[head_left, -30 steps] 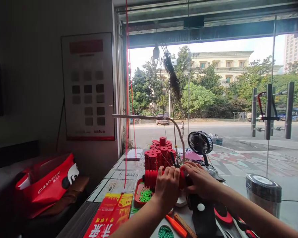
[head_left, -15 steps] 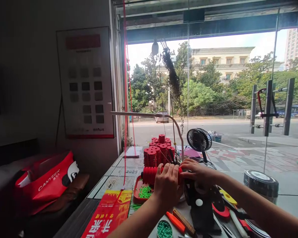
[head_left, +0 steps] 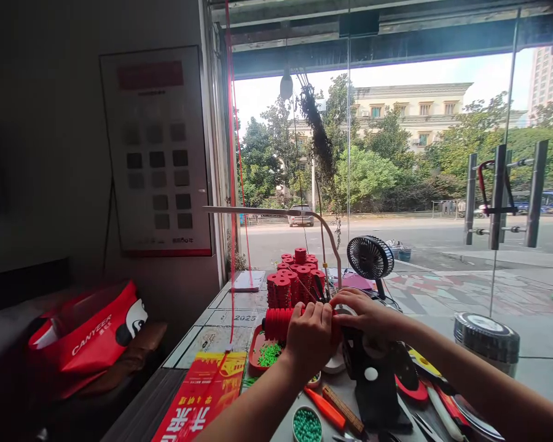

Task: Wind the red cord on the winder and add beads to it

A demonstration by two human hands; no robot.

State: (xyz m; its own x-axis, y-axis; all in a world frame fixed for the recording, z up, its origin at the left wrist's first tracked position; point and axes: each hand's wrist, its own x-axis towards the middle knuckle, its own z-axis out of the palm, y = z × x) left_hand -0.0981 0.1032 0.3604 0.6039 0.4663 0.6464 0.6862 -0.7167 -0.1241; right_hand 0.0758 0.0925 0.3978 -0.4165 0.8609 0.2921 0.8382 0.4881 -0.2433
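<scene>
Here the red roll (head_left: 280,323) lies crosswise just before the spool stack (head_left: 295,279) on the desk (head_left: 221,334), left hand (head_left: 309,337) wrapped around its right end, right hand (head_left: 366,316) pinching beside it.

Dim room, daylight from large glass front (head_left: 396,184) ahead. Left wall (head_left: 41,153) dark grey; framed chart (head_left: 155,150) with rows of grey squares and red bands hung on it. Dark sofa (head_left: 23,319) below wall, red bag (head_left: 85,334) lying on it. Desk (head_left: 221,319) runs along glass. Glass door at right with upright steel handles (head_left: 498,196). Outside: street, parked car (head_left: 300,216), trees, pale multi-storey building (head_left: 415,113), bright overcast sky.
</scene>
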